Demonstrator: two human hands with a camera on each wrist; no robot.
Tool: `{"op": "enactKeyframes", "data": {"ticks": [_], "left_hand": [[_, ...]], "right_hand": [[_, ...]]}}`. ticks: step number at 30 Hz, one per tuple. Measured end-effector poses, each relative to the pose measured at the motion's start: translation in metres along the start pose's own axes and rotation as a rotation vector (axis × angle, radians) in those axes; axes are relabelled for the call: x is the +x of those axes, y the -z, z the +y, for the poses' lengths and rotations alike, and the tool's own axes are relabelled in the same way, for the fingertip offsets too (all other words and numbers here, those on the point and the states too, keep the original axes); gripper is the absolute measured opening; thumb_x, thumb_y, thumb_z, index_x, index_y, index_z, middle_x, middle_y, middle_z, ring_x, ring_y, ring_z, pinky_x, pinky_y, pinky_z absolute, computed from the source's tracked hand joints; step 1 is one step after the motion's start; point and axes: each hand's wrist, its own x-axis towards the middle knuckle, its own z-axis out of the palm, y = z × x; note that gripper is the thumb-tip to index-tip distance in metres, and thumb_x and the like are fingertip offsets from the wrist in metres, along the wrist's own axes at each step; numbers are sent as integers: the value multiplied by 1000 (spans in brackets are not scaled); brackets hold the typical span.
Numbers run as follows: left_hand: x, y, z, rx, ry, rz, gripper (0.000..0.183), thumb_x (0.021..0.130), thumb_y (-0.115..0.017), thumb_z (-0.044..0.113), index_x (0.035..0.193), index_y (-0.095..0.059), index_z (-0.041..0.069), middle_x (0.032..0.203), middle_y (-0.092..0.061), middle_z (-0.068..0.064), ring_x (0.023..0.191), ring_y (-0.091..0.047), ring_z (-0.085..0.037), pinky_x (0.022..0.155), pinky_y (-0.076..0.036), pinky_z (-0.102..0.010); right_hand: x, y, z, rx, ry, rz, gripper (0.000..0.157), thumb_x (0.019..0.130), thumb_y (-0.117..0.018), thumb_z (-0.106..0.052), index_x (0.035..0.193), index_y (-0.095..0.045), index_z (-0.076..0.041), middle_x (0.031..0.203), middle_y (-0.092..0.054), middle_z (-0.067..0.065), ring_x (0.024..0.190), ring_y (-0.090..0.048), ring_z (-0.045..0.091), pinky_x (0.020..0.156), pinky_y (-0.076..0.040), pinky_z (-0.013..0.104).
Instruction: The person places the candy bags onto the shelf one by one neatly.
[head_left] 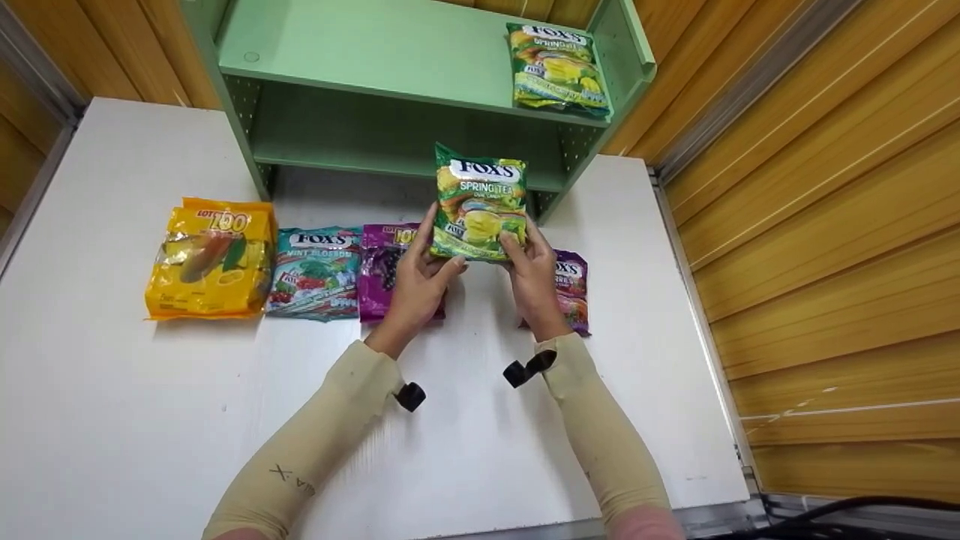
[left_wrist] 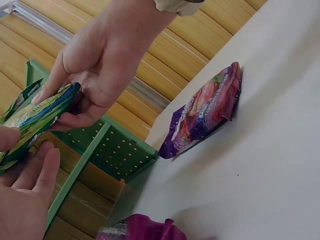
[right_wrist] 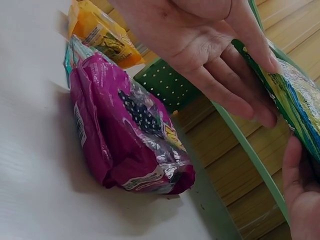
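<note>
Both hands hold up a green and yellow bag of Fox's Spring Tea candy (head_left: 480, 196), its printed front tilted toward the head camera, before the shelf. My left hand (head_left: 418, 289) grips its lower left side, thumb at the bottom edge and fingers behind. At the lower right, my right hand (head_left: 534, 283) pinches the bag, thumb on the front. In the left wrist view, the bag (left_wrist: 37, 117) appears edge-on between the two hands. A matching Spring Tea bag (head_left: 559, 69) stands at the right end of the green shelf (head_left: 360, 56).
On the white table (head_left: 180, 420), a yellow mango candy bag (head_left: 214, 259), a teal Mint Blossom bag (head_left: 315, 276) and a purple Lot 100 bag (right_wrist: 125, 125) line up at left. Behind my right hand lies a purple Fox's berries bag (left_wrist: 205, 112). Wood-panelled walls (head_left: 825, 262) surround the table.
</note>
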Motion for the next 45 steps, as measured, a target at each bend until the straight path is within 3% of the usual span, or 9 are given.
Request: {"op": "enactKeyframes", "data": {"ticks": [10,26,32,39,45], "left_hand": [[2,4,11,-94,-11,22,80,92,-62,3,152,-24,38,145,-45,-8,119,-60,-26,92,-55,-35],[10,11,33,-106,-56,39,81,92,-62,3,154,-20,35,145,-45,-7,123,-58,-24,94,-54,-36],[15,12,41,-122,-72,41,81,93,-60,0,155,-18,31,144,-46,-8,121,-59,-24,97,-52,-44],[23,13,46,-95,-93,67,81,92,-61,-1,155,-20,29,141,-48,-10,115,-62,-25,89,-57,-35],[30,13,51,-90,-116,62,79,93,-59,-1,155,-20,29,141,-49,-9,112,-63,-24,88,-57,-34]], "right_hand": [[6,-11,-7,-35,47,-27,61,96,-59,-14,151,-33,-13,143,-48,10,121,-58,19,98,-52,30],[19,-29,-26,-135,84,-79,60,96,-60,-18,151,-35,-16,140,-49,9,119,-58,19,98,-52,32],[24,-36,-33,-161,89,-81,61,96,-60,-18,151,-34,-16,141,-49,8,118,-58,18,97,-53,32],[30,-42,-40,-163,114,-87,60,96,-61,-16,151,-35,-14,142,-48,8,118,-57,16,98,-52,31],[36,-47,-47,-173,96,-66,60,96,-61,-16,150,-36,-15,148,-44,4,125,-53,16,102,-49,31]]}}
